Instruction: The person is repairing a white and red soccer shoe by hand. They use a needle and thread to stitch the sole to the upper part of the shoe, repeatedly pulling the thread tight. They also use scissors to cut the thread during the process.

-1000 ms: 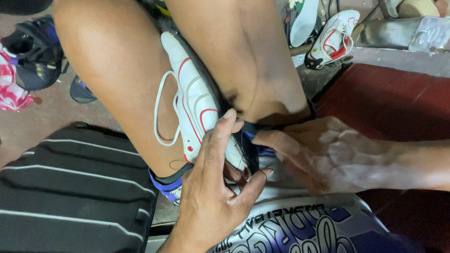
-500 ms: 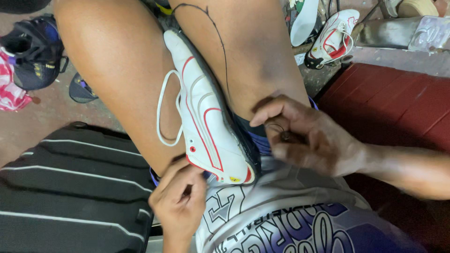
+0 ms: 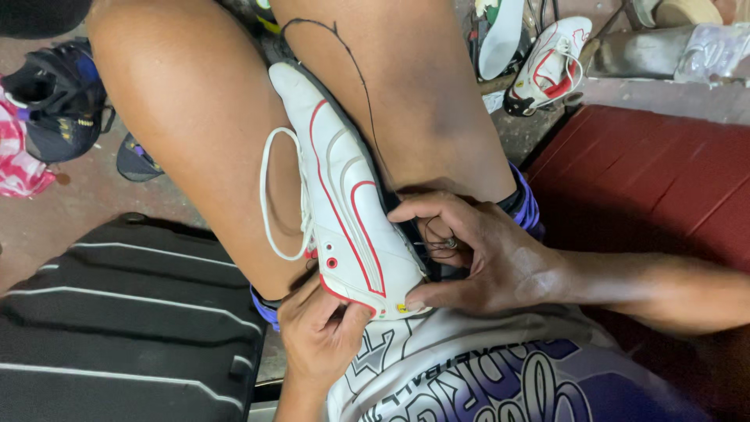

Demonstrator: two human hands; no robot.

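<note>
A white sneaker with red trim (image 3: 344,195) is clamped between my bare knees, sole side to the right, a white lace looping out on its left. My left hand (image 3: 320,344) grips the shoe's near end from below. My right hand (image 3: 484,254) wraps the sole edge at the near end, thumb under the shoe, fingers pinching a small metal needle (image 3: 451,244). A dark thread (image 3: 355,70) runs from there up across my right thigh.
A black ribbed case (image 3: 125,328) lies at lower left. A red bench surface (image 3: 656,172) is at right. Another white and red sneaker (image 3: 547,70) and an insole (image 3: 500,39) lie on the floor at top right. Dark shoes (image 3: 55,101) sit at far left.
My left hand came off the top of the shoe and dropped to its near end. My right hand closed onto the sole edge. The dark thread now stretches across the thigh.
</note>
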